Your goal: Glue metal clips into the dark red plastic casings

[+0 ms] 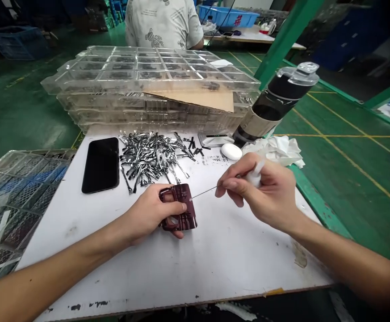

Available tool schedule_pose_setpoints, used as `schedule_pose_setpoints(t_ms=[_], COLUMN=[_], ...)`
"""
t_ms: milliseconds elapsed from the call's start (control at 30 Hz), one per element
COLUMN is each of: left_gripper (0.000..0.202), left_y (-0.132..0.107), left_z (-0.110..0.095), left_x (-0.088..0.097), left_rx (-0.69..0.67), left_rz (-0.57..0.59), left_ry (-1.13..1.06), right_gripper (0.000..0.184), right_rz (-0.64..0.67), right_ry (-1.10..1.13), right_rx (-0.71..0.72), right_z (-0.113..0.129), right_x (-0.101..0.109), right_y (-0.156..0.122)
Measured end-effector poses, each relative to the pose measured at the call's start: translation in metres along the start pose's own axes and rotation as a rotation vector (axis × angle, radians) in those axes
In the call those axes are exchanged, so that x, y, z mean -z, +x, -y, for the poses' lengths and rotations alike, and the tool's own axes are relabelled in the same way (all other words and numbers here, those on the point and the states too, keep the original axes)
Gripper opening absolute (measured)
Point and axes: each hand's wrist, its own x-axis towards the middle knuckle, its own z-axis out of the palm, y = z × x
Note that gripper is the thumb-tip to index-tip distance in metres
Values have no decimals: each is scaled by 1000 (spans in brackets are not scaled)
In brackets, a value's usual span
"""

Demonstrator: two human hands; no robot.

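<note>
The left hand [151,213] is closed around a dark maroon plastic part [178,207], with the thumb across its top and the fingers curled beneath, holding it just above the white-topped workbench [215,264]. The right hand [263,192] has its fingers [226,185] drawn narrow, pinching a thin metal needle [204,192] whose tip meets the part's right edge. A white piece [255,177] sits in that hand's grip.

Farther along the bench lie a heap of metal clips [153,157], a black phone [101,165], a white oval object [231,151] and crumpled white cloth [275,150]. A tilted black-and-clear bottle [277,99] leans at right. A clear plastic tray [20,201] sits at left. Beyond, stacked clear trays [148,76] hold a cardboard sheet [195,99], and a seated co-worker's back [163,22] shows past them, above the green floor [349,179].
</note>
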Motion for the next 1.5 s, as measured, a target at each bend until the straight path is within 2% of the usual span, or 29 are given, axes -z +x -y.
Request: schedule_pose_setpoints(t_ms=[200,500,667,867,1133,1367,1500], left_gripper=[10,10,11,8,11,8,10], left_y=[1,0,0,1,1,0,0], left_z=[0,0,-1,0,-1,3,1], left_x=[1,1,0,1,1,3,2], left_rx=[-4,4,9,0,22,8,9], left_rz=[9,13,5,16,9,15,13], left_ry=[-9,-7,-11,-19,-1,-13,-7], right_gripper=[10,9,10,9,11,7,5], right_rz=[15,-18,58,-41,97,34,72], right_ry=[-5,2,-36,-24,-36,-32,-83], right_rx=[-23,8,4,83,139,125,106], right_z=[-12,-12,-13,-13,-14,-14,-15], right_x=[-2,-4,-4,-2,-1,-1,-1], right_y=[-9,-12,-13,-15,-16,-18,-18])
